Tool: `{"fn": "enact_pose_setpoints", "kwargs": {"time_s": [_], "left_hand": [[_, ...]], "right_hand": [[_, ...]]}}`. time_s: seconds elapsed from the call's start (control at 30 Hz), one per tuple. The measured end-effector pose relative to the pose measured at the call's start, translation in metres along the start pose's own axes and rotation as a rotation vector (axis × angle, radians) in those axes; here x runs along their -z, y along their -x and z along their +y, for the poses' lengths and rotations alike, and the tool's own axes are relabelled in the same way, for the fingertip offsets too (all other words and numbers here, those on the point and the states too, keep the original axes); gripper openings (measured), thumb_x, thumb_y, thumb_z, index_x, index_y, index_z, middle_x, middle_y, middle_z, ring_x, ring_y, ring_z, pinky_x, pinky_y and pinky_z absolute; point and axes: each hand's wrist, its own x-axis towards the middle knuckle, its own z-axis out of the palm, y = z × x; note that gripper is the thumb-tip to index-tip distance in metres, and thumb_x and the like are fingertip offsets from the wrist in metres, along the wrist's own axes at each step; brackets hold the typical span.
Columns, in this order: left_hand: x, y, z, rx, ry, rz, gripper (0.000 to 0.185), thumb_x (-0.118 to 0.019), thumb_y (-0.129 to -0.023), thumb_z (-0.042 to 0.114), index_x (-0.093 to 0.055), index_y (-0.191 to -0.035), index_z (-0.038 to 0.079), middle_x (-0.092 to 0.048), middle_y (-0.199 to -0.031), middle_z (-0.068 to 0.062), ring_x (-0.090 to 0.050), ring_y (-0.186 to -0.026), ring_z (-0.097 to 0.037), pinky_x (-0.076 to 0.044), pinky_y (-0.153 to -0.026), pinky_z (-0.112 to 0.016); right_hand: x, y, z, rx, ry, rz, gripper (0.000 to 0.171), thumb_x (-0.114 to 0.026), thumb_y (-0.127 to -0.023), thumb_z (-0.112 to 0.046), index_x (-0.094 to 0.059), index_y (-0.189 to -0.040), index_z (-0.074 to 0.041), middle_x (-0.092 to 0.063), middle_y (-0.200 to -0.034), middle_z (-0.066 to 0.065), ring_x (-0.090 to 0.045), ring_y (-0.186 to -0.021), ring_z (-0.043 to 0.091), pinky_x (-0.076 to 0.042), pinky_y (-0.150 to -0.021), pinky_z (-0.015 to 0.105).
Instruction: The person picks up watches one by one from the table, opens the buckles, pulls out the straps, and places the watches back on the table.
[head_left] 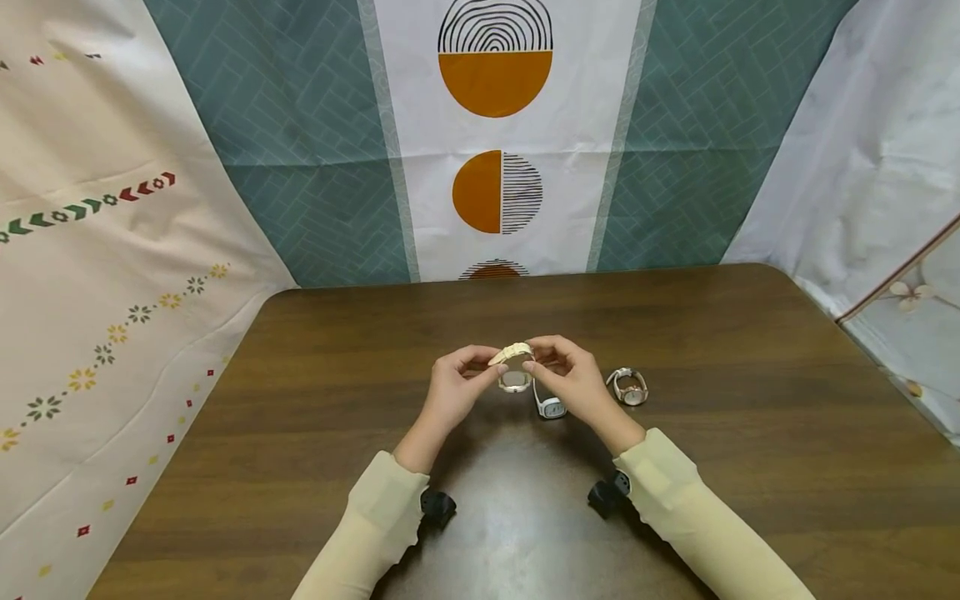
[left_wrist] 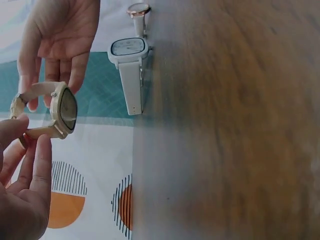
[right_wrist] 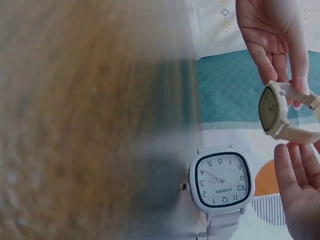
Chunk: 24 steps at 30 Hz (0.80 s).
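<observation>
A cream watch is held up above the surface, its strap pinched by the left hand and the right hand. A white watch and a rose-gold watch are left lying just beyond

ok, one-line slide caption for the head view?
Both hands, left hand and right hand, hold a cream watch above the wooden table; two more watches stand beside them.

Cream watch: matt strap. White watch: glossy face. Table: glossy wood.
</observation>
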Motion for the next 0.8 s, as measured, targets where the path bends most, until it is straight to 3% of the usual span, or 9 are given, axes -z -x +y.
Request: {"fn": "enact_pose_setpoints", "kwargs": {"time_s": [0.2, 0.47, 0.8], "left_hand": [[0.0003, 0.0017, 0.0026, -0.014, -0.035, -0.058, 0.017, -0.073, -0.081, 0.004, -0.070, -0.097, -0.001, -0.070, -0.092, -0.017, -0.066, -0.082, -0.020, -0.056, -0.072, -0.030], [0.0014, 0.0038, 0.0026, -0.025, -0.045, -0.094, 0.017, -0.073, -0.082, 0.004, -0.069, -0.098, -0.001, -0.069, -0.093, -0.016, -0.066, -0.083, -0.022, -0.055, -0.072, -0.030], [0.0024, 0.0040, 0.0039, 0.000, -0.034, -0.146, 0.023, -0.071, -0.082, 0.000, -0.068, -0.104, -0.007, -0.067, -0.102, -0.023, -0.061, -0.083, -0.020, -0.054, -0.075, -0.036]], "right_hand": [[0.0011, 0.0003, -0.0008, 0.001, -0.002, -0.009, 0.026, -0.068, -0.086, -0.002, -0.063, -0.110, 0.005, -0.063, -0.091, 0.019, -0.057, -0.076, 0.004, -0.050, -0.069, 0.021], [0.0021, 0.0014, -0.0021, -0.055, -0.016, -0.080, 0.023, -0.067, -0.087, -0.006, -0.066, -0.109, 0.002, -0.066, -0.101, 0.019, -0.060, -0.076, 0.009, -0.051, -0.067, 0.023], [0.0020, 0.0027, -0.0028, -0.093, -0.076, -0.119, 0.026, -0.070, -0.084, -0.003, -0.068, -0.108, 0.006, -0.067, -0.105, 0.025, -0.065, -0.080, 0.002, -0.053, -0.071, 0.021]]}}
